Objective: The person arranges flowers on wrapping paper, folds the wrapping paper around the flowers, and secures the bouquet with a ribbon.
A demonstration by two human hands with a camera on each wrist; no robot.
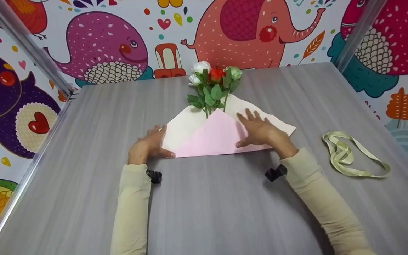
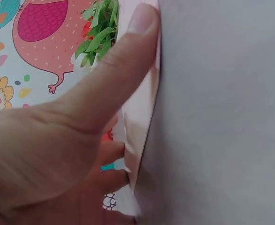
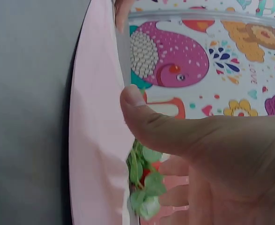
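Observation:
A sheet of wrapping paper (image 1: 211, 136), pink on one side and cream on the other, lies folded on the table with a pink flap pointing up. A bunch of flowers (image 1: 214, 83), white, red and pale green with green leaves, lies on it, its lower stems hidden under the flap. At the paper's left corner my left hand (image 1: 150, 143) rests with fingers spread, its thumb (image 2: 128, 51) along the folded bottom edge and its fingertips at the side edge. My right hand (image 1: 259, 129) spreads over the right part, thumb and fingers extended close to the pink flap.
To the right, a loosely looped pale yellow-green ribbon (image 1: 352, 156) lies on the grey table (image 1: 204, 205). Printed panels (image 1: 112, 46) with cartoon animals stand behind and beside the table, with metal posts (image 1: 37, 49) at the corners.

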